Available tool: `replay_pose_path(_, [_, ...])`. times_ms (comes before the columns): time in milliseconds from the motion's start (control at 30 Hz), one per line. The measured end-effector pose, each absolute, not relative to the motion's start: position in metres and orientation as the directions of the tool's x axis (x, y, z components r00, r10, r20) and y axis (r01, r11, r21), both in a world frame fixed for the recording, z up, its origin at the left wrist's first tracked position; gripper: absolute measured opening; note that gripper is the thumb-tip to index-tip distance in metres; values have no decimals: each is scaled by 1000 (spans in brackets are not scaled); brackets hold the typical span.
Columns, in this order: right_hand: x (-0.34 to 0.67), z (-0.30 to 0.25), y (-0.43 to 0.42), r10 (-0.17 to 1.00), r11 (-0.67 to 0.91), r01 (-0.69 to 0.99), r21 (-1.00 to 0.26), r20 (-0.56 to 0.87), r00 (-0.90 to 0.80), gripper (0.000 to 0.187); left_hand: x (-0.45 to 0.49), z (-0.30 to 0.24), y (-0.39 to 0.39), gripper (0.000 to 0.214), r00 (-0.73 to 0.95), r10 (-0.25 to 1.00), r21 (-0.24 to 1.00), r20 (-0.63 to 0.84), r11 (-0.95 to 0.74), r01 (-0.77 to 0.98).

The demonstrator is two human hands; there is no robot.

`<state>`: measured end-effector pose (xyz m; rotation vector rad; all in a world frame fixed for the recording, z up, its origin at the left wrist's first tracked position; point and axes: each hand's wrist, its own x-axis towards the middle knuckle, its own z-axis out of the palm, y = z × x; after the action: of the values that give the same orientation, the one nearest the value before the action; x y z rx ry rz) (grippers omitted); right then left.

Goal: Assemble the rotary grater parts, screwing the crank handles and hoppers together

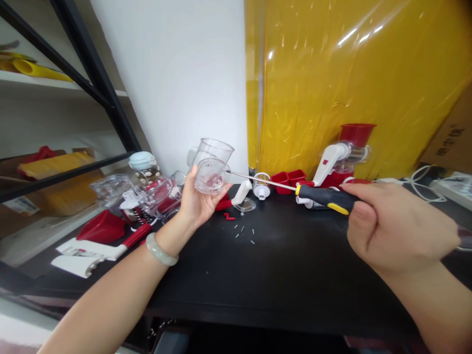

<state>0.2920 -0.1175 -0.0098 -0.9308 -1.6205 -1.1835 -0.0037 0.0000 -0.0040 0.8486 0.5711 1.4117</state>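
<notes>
My left hand is closed around a clear plastic housing, held up above the black table. My right hand grips a screwdriver with a black and yellow handle. Its long metal shaft reaches left and its tip touches the clear housing. A pale bangle sits on my left wrist. Several small screws lie on the table below the housing.
Red, white and clear plastic grinder parts are scattered at the table's left. An assembled red and white rotary grater stands at the back by a yellow plastic sheet. Black shelving rises on the left. White cables lie at the right.
</notes>
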Motion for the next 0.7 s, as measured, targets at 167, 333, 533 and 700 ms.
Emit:
replay_pose_path(167, [286,-1,-111,-23,486,787,380,906,-423,20,-8,1,1,55,76,991,777,112,-39,-628])
replay_pose_path(333, [275,-4,-110,-41,611,740,283,944,-328,24,-10,4,2,53,63,991,752,122,-51,-657])
replay_pose_path(533, [283,-8,-112,90,566,802,190,953,-289,35,-8,1,1,58,88,990,773,111,-30,-633])
replay_pose_path(700, [286,-10,-114,203,427,899,96,959,-199,22,-7,0,1,59,96,987,772,125,-36,-635])
